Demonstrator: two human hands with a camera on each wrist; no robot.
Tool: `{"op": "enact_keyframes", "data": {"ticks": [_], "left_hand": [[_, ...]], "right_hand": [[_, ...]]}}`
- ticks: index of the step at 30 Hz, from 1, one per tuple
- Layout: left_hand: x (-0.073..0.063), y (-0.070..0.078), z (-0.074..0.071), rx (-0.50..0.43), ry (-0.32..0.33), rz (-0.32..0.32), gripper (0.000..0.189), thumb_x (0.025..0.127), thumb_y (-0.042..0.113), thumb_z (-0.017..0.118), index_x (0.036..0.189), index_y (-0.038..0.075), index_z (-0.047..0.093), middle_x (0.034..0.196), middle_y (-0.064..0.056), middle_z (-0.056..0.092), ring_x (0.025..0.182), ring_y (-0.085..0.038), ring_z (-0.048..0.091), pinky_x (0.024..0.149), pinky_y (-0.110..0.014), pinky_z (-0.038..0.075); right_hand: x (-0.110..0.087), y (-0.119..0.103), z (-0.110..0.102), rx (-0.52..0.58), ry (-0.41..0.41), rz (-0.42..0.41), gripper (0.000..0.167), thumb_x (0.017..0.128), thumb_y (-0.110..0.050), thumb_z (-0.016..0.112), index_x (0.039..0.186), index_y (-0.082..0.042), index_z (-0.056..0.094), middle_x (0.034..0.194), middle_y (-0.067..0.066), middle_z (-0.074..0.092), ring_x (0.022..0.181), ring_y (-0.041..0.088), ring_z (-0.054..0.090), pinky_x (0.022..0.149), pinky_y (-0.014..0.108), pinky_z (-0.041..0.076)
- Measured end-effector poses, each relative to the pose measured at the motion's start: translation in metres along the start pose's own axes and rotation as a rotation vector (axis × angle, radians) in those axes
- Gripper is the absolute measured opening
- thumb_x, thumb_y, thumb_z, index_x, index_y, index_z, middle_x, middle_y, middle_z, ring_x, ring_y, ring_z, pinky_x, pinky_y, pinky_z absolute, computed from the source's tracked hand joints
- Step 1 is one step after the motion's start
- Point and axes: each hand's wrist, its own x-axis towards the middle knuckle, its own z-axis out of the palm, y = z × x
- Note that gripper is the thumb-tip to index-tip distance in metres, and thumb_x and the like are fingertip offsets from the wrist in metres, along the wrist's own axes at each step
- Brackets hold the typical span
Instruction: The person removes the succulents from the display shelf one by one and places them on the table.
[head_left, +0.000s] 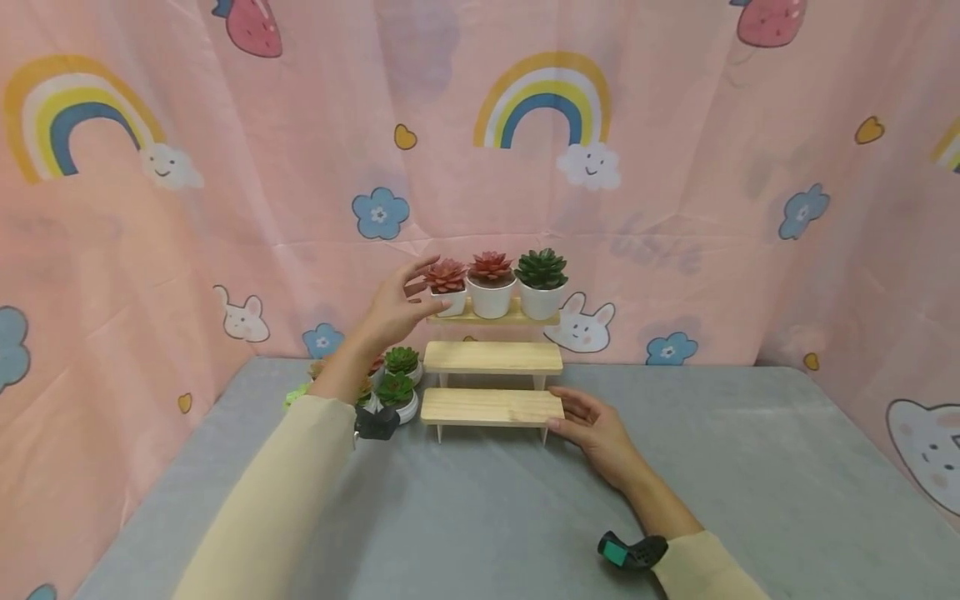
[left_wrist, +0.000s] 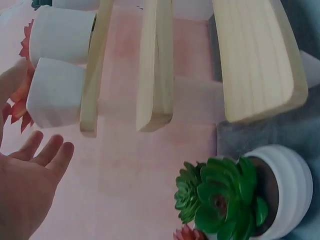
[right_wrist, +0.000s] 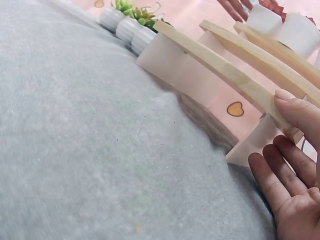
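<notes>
A three-tier wooden display stand (head_left: pixel 487 407) with pale side supports stands on the table. On its top tier, a square white pot (left_wrist: pixel 56 95) with a reddish succulent (head_left: pixel 446 275) is at the left end. Beside it sit a round white pot (head_left: pixel 491 298) with a red succulent and a white pot (head_left: pixel 542 303) with a dark green one. My left hand (head_left: pixel 393 308) is spread around the left pot, its fingertips apart from the pot in the left wrist view. My right hand (head_left: pixel 600 437) pinches the lowest step's right end, thumb on the board, fingers below.
Several more potted succulents (head_left: pixel 397 393) are grouped left of the stand, partly hidden behind my left forearm. The grey table cover (head_left: pixel 480 517) extends in front and to the right. A pink patterned curtain (head_left: pixel 675 275) hangs behind the table.
</notes>
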Motion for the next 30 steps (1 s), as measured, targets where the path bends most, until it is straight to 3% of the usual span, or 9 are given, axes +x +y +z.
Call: {"op": "enact_keyframes", "data": {"ticks": [5,8,12,16,24,30], "left_hand": [[0.003,-0.004,0.009,-0.048,0.021,-0.022,0.068,0.094,0.018,0.073,0.154,0.022,0.043,0.164,-0.008,0.034,0.153,-0.040,0.029,0.122,-0.057,0.033],[0.006,-0.007,0.016,-0.083,0.047,-0.001,0.064,0.094,0.012,0.072,0.152,0.017,0.046,0.155,-0.013,0.046,0.145,-0.039,0.043,0.118,-0.052,0.042],[0.010,-0.008,0.024,-0.123,0.083,0.039,0.061,0.093,0.003,0.070,0.150,0.012,0.048,0.138,-0.017,0.061,0.124,-0.034,0.063,0.096,-0.032,0.058],[0.010,-0.008,0.028,-0.133,0.108,0.039,0.059,0.093,0.000,0.068,0.148,0.010,0.050,0.134,-0.018,0.063,0.118,-0.033,0.066,0.080,-0.017,0.056],[0.007,-0.004,0.028,-0.146,0.124,0.022,0.057,0.093,-0.001,0.068,0.146,0.010,0.052,0.130,-0.020,0.066,0.116,-0.034,0.068,0.075,-0.015,0.054],[0.000,-0.002,0.023,-0.155,0.140,0.069,0.053,0.093,-0.001,0.068,0.144,0.012,0.056,0.129,-0.019,0.067,0.115,-0.033,0.068,0.080,-0.016,0.056]], "right_hand": [[0.000,0.000,0.002,0.001,-0.004,0.000,0.061,0.092,-0.011,0.074,0.146,0.001,0.048,0.148,0.027,0.052,0.113,0.001,0.064,0.091,0.017,0.056],[0.000,0.001,0.001,-0.001,-0.008,-0.002,0.061,0.092,-0.011,0.074,0.146,0.000,0.048,0.148,0.027,0.052,0.113,0.001,0.064,0.092,0.017,0.056],[0.000,0.001,0.000,-0.002,-0.008,0.003,0.062,0.092,-0.012,0.074,0.147,-0.001,0.048,0.149,0.026,0.051,0.113,0.000,0.064,0.091,0.017,0.056],[0.000,0.000,0.000,0.002,-0.005,0.004,0.062,0.092,-0.011,0.074,0.147,0.000,0.048,0.149,0.026,0.051,0.113,-0.001,0.064,0.091,0.017,0.056],[0.000,0.002,0.001,-0.015,0.004,0.013,0.062,0.092,-0.013,0.075,0.146,-0.001,0.049,0.148,0.025,0.053,0.112,0.000,0.064,0.091,0.016,0.056],[0.000,0.003,-0.002,-0.039,-0.002,-0.010,0.062,0.092,-0.016,0.074,0.147,-0.001,0.048,0.148,0.025,0.052,0.114,0.000,0.063,0.092,0.015,0.055]]}}
